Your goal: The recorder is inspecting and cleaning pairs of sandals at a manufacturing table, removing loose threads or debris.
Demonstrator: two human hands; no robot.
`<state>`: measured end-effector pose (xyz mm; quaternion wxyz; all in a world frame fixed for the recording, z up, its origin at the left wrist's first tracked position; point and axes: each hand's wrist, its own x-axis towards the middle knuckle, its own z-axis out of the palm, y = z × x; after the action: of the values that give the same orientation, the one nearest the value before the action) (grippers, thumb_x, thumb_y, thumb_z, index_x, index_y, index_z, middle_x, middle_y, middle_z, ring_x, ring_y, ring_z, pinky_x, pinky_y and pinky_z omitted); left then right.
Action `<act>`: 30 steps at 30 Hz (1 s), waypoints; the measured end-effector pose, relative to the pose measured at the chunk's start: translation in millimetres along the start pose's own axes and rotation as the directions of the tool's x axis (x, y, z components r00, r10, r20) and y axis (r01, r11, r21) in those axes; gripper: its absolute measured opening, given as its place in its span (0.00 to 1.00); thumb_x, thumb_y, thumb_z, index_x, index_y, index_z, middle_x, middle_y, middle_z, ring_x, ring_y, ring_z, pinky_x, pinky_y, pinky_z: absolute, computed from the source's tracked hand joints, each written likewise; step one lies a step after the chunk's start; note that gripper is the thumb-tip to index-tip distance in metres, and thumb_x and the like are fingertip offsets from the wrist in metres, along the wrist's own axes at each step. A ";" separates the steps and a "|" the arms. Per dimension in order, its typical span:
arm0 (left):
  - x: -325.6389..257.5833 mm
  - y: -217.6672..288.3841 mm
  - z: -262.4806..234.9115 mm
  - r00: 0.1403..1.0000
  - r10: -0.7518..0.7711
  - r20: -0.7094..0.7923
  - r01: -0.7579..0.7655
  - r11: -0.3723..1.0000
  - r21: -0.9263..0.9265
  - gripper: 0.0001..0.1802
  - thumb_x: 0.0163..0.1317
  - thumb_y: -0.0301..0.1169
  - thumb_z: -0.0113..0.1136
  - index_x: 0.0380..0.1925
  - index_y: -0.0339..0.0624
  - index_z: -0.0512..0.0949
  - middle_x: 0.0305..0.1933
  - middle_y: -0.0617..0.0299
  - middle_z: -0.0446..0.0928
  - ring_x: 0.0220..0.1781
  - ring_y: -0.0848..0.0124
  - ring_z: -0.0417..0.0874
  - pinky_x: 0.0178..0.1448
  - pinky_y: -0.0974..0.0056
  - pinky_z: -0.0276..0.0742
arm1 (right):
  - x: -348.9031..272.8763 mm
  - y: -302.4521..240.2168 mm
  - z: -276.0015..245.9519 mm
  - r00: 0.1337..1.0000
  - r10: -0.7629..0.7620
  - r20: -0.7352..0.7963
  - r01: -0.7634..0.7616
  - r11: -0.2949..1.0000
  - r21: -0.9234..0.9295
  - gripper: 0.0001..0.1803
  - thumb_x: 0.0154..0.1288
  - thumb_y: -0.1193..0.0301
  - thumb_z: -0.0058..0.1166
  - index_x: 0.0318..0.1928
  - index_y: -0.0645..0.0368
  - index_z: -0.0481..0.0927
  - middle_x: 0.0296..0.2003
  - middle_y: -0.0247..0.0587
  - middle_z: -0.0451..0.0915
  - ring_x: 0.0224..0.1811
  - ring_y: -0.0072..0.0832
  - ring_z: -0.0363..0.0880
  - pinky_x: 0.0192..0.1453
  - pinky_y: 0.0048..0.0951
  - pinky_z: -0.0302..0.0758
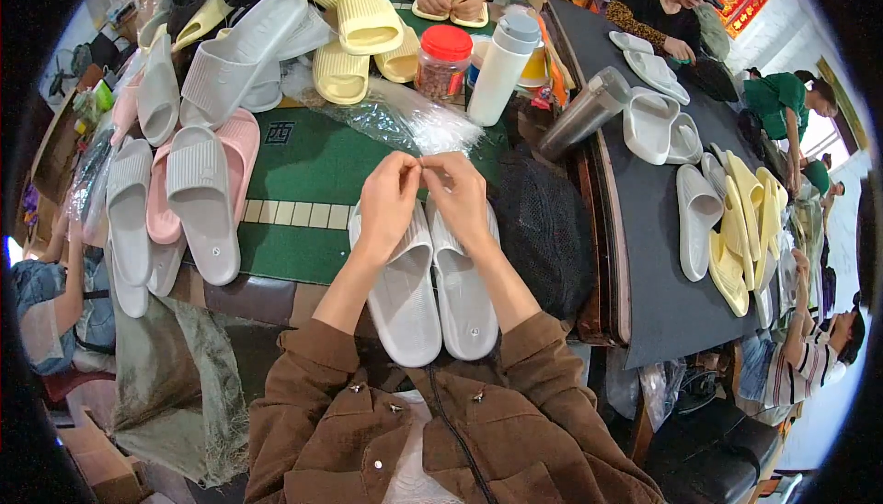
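both hands, left hand (386,202) and right hand (458,196), pinch fingertips together over a pair of pale grey slide sandals (432,297) lying side by side beneath them; what they pinch is too small to tell.

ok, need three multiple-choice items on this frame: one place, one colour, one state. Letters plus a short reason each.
1. Where does the pair of slippers under the hands lie?
A. on the green mat's near edge
B. on the floor
C. on the dark table at right

2. What colour is the jar's lid?
A. blue
B. red
C. yellow

3. How are the left hand and right hand placed?
A. wide apart
B. fingertips pinched together above the slippers
C. flat on the mat

Answers: 1 A, soles lie over the mat's edge; 2 B, lid is red; 3 B, fingertips meet.
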<state>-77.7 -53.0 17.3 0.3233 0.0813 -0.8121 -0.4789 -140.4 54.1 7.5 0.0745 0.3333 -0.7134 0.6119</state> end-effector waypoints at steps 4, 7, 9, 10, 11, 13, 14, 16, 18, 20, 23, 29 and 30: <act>-0.4 -4.3 2.2 0.999 -0.035 0.028 0.035 0.999 -0.021 0.03 0.61 0.24 0.54 0.32 0.35 0.74 0.30 0.52 0.76 0.29 0.59 0.78 0.36 0.60 0.73 | 0.0 -2.0 -1.0 0.999 -0.045 -0.029 0.044 0.998 -0.043 0.08 0.59 0.81 0.57 0.41 0.64 0.81 0.39 0.43 0.78 0.38 0.30 0.81 0.39 0.26 0.81; 0.2 -2.8 2.0 0.998 -0.049 0.050 0.049 0.999 0.006 0.03 0.61 0.24 0.55 0.33 0.35 0.74 0.29 0.53 0.76 0.29 0.61 0.78 0.36 0.61 0.73 | -0.9 -3.4 0.2 0.997 0.010 -0.073 -0.007 0.999 0.039 0.07 0.59 0.81 0.57 0.40 0.64 0.80 0.44 0.43 0.77 0.38 0.30 0.81 0.39 0.27 0.82; 1.1 -0.4 4.9 1.000 -0.019 0.016 0.020 1.000 -0.017 0.03 0.61 0.23 0.55 0.33 0.35 0.73 0.28 0.54 0.76 0.29 0.63 0.78 0.36 0.62 0.73 | -0.9 3.8 -1.4 0.998 0.023 -0.062 -0.021 0.999 0.035 0.07 0.59 0.81 0.57 0.40 0.65 0.80 0.46 0.44 0.76 0.41 0.31 0.81 0.41 0.27 0.82; 1.0 -0.3 4.5 1.000 -0.020 0.018 0.020 1.000 -0.017 0.03 0.61 0.23 0.55 0.33 0.35 0.73 0.28 0.54 0.76 0.29 0.63 0.78 0.36 0.62 0.73 | -0.6 3.8 -0.9 0.998 0.035 -0.045 -0.033 0.999 0.037 0.07 0.59 0.81 0.56 0.39 0.66 0.80 0.47 0.45 0.75 0.43 0.32 0.82 0.42 0.28 0.82; 1.2 -0.2 3.9 1.000 -0.002 -0.002 0.002 1.000 -0.024 0.03 0.61 0.23 0.55 0.33 0.35 0.73 0.28 0.55 0.76 0.28 0.64 0.78 0.36 0.62 0.73 | -0.6 3.9 -0.9 0.998 0.036 -0.046 -0.034 0.999 0.036 0.07 0.59 0.81 0.56 0.39 0.66 0.80 0.47 0.45 0.75 0.43 0.32 0.82 0.42 0.28 0.82; 1.0 -0.1 2.4 1.000 0.013 -0.020 -0.014 0.999 -0.032 0.03 0.61 0.23 0.56 0.33 0.35 0.73 0.28 0.55 0.76 0.28 0.64 0.78 0.36 0.63 0.73 | -0.2 1.2 -1.2 1.000 0.014 -0.017 -0.014 1.000 0.007 0.05 0.60 0.80 0.55 0.38 0.67 0.79 0.46 0.45 0.75 0.42 0.31 0.81 0.42 0.27 0.82; 0.8 -0.3 1.2 1.000 -0.004 0.012 0.005 1.000 -0.023 0.03 0.61 0.22 0.56 0.33 0.35 0.73 0.28 0.55 0.76 0.28 0.64 0.78 0.36 0.63 0.74 | 0.1 -1.6 -1.3 1.000 0.016 -0.017 -0.016 1.000 0.007 0.05 0.60 0.80 0.55 0.38 0.67 0.79 0.46 0.45 0.75 0.42 0.31 0.81 0.42 0.27 0.82; 0.0 -1.2 1.9 0.999 -0.021 0.044 0.022 1.000 -0.014 0.03 0.61 0.22 0.56 0.33 0.35 0.73 0.29 0.55 0.76 0.29 0.64 0.78 0.37 0.63 0.74 | 1.1 -6.3 -1.5 0.996 -0.065 -0.055 0.062 0.997 -0.053 0.04 0.62 0.80 0.54 0.38 0.67 0.79 0.44 0.44 0.75 0.40 0.30 0.81 0.41 0.27 0.83; -1.3 -2.9 4.7 1.000 -0.012 -0.014 0.011 0.997 -0.077 0.05 0.60 0.22 0.56 0.37 0.36 0.75 0.29 0.55 0.77 0.29 0.64 0.79 0.37 0.63 0.74 | 1.8 -1.8 0.5 0.996 -0.066 -0.057 0.065 0.997 -0.030 0.04 0.61 0.80 0.55 0.37 0.67 0.78 0.44 0.45 0.75 0.38 0.31 0.80 0.40 0.27 0.82; -0.6 1.0 5.1 1.000 -0.030 -0.001 0.030 0.995 -0.094 0.07 0.60 0.22 0.56 0.39 0.37 0.76 0.30 0.55 0.77 0.29 0.64 0.79 0.37 0.63 0.75 | 1.4 4.7 -1.2 0.996 -0.063 -0.063 0.063 0.998 -0.013 0.04 0.61 0.80 0.56 0.37 0.66 0.78 0.43 0.45 0.76 0.35 0.33 0.80 0.38 0.28 0.81; 0.1 0.3 5.2 1.000 0.027 -0.004 -0.028 0.997 -0.067 0.10 0.60 0.22 0.56 0.43 0.38 0.78 0.32 0.56 0.78 0.29 0.64 0.79 0.37 0.63 0.75 | 0.4 10.7 -1.7 1.000 0.005 0.004 -0.005 1.000 0.003 0.04 0.61 0.80 0.56 0.37 0.67 0.78 0.42 0.46 0.76 0.35 0.34 0.80 0.38 0.29 0.80; -0.6 -0.5 4.2 0.995 0.092 -0.043 -0.094 0.995 -0.040 0.07 0.59 0.21 0.57 0.37 0.36 0.79 0.33 0.57 0.78 0.28 0.66 0.78 0.35 0.64 0.74 | -0.6 2.3 -1.1 0.997 0.056 -0.044 -0.051 0.994 0.101 0.04 0.65 0.80 0.51 0.37 0.71 0.76 0.40 0.44 0.75 0.36 0.27 0.81 0.37 0.26 0.82; -0.6 0.1 5.0 0.998 0.053 -0.031 -0.055 0.997 -0.052 0.05 0.59 0.22 0.57 0.35 0.36 0.78 0.32 0.57 0.78 0.28 0.67 0.78 0.34 0.65 0.74 | -0.5 2.9 -2.0 0.997 0.042 -0.057 -0.036 0.994 0.101 0.04 0.66 0.80 0.51 0.37 0.71 0.76 0.40 0.44 0.75 0.36 0.27 0.82 0.37 0.25 0.82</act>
<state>-80.2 -49.1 15.4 0.3502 0.0579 -0.7961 -0.4901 -142.2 56.3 5.4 0.0667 0.3042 -0.6857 0.6579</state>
